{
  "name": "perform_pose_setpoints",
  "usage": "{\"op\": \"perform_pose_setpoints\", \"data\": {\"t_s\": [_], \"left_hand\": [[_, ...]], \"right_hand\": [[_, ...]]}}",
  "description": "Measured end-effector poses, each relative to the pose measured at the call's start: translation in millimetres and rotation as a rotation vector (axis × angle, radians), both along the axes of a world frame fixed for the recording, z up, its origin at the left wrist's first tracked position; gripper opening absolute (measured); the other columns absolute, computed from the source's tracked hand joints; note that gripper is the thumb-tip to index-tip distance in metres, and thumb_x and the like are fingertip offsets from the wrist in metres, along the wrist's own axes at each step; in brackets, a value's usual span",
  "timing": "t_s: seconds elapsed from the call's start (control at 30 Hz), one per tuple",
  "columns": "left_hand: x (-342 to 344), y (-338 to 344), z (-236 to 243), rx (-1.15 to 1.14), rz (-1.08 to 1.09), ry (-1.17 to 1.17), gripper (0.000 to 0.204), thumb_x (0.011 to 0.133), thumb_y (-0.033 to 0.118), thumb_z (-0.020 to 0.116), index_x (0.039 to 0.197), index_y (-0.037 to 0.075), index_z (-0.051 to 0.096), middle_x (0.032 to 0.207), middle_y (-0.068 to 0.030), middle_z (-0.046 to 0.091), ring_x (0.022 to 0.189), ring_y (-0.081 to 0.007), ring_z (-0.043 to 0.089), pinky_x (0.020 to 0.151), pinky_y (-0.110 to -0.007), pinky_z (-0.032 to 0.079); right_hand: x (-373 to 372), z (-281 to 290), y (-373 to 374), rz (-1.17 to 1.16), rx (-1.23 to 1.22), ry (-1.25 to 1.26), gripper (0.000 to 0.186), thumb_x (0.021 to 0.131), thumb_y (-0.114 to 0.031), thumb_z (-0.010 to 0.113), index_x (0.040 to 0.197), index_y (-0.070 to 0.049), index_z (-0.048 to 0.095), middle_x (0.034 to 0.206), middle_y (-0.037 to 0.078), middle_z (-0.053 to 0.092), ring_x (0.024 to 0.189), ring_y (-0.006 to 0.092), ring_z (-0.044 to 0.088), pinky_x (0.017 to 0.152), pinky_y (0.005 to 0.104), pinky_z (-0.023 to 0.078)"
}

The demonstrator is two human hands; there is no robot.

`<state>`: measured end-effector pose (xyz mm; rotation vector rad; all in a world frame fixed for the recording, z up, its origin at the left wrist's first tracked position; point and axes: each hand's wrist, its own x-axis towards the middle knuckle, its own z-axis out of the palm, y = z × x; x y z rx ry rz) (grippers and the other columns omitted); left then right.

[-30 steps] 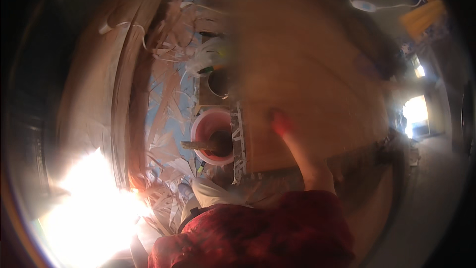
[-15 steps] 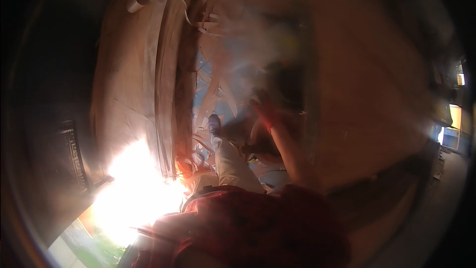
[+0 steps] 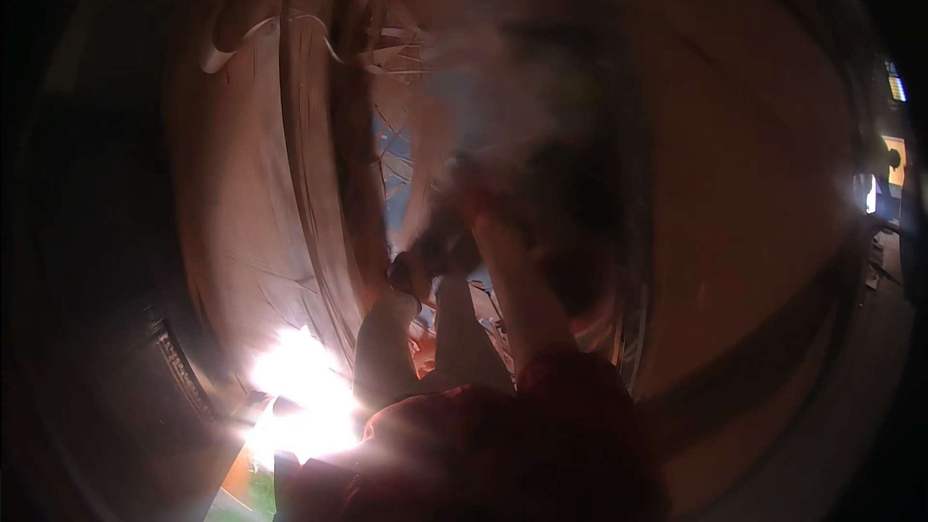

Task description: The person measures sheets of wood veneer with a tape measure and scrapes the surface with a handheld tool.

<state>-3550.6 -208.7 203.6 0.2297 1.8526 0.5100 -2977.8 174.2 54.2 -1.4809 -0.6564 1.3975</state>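
Observation:
My right arm reaches forward over the floor, a red band at its wrist. My right hand (image 3: 471, 182) is dim and smeared by motion, so its fingers and anything in them cannot be made out. Around it lies a hazy glare over dark, unclear shapes. My left hand does not show. Below, my legs in light trousers (image 3: 387, 343) stand in the gap, with a dark shoe (image 3: 401, 273) by one of them. Thin, pale strips (image 3: 391, 53) that look like wood lie on the floor ahead.
On the left stands a long brown stack (image 3: 242, 174) with layered edges and a pale curled strip (image 3: 220, 58) over it. A wide brown surface (image 3: 744, 184) fills the right. Strong sunlight glares at the lower left. A bright window or screen (image 3: 896, 159) shows far right.
My right hand has shifted left in the picture, and its arm is straighter. Both legs now show side by side. The view has turned slightly and become darker.

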Motion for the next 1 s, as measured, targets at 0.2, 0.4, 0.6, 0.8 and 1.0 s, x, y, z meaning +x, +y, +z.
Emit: {"op": "perform_pose_setpoints", "data": {"t_s": [0.2, 0.4, 0.6, 0.8, 1.0], "left_hand": [[-0.1, 170.3, -6.1, 0.408, -0.135, -0.258, 0.027, 0.095, 0.010, 0.061, 0.120, -0.001, 0.062, 0.105, -0.0141, 0.069, 0.093, -0.0258, 0.071, 0.082, -0.037, 0.061], [169.2, 392.9, 72.9, 0.377, -0.571, -0.491, 0.039, 0.100, 0.029, 0.058, 0.127, 0.002, 0.059, 0.111, -0.0163, 0.070, 0.096, -0.0278, 0.071, 0.085, -0.041, 0.060], [261.9, 430.0, 78.6, -0.311, -0.529, -1.101, 0.035, 0.099, 0.037, 0.059, 0.110, 0.004, 0.063, 0.115, -0.0263, 0.067, 0.101, -0.0478, 0.067, 0.088, -0.057, 0.057], [251.6, 420.3, 182.4, -0.062, -1.043, -0.872, 0.040, 0.095, 0.026, 0.062, 0.124, 0.000, 0.063, 0.106, -0.0169, 0.073, 0.082, -0.0250, 0.073, 0.069, -0.035, 0.062], [158.6, 409.8, 272.1, -0.005, -1.167, -0.622, 0.036, 0.092, 0.022, 0.065, 0.117, -0.003, 0.068, 0.093, -0.0154, 0.075, 0.064, -0.0165, 0.067, 0.056, -0.029, 0.055]], "right_hand": [[-52.6, 179.5, -47.9, -0.013, -0.020, 0.804, 0.043, 0.096, -0.011, 0.061, 0.139, -0.002, 0.057, 0.129, 0.004, 0.064, 0.111, 0.0117, 0.061, 0.101, 0.0265, 0.048], [-131.4, 261.9, -113.0, 0.411, 0.143, 0.495, 0.047, 0.099, -0.029, 0.062, 0.141, -0.008, 0.058, 0.131, 0.003, 0.064, 0.116, 0.0108, 0.055, 0.103, 0.0276, 0.041], [-216.6, 301.7, -120.7, 0.987, 0.334, 0.441, 0.051, 0.088, -0.013, 0.066, 0.138, -0.004, 0.058, 0.134, 0.008, 0.064, 0.119, 0.0171, 0.060, 0.103, 0.0331, 0.046], [-227.1, 302.2, -119.9, 1.129, 0.470, 0.254, 0.042, 0.087, -0.014, 0.067, 0.127, -0.002, 0.065, 0.121, 0.011, 0.069, 0.110, 0.0155, 0.062, 0.094, 0.0327, 0.051], [-120.6, 342.2, -95.2, 0.465, 0.316, 0.002, 0.038, 0.096, -0.014, 0.062, 0.132, -0.004, 0.061, 0.120, 0.008, 0.067, 0.107, 0.0126, 0.063, 0.091, 0.0305, 0.052]]}}
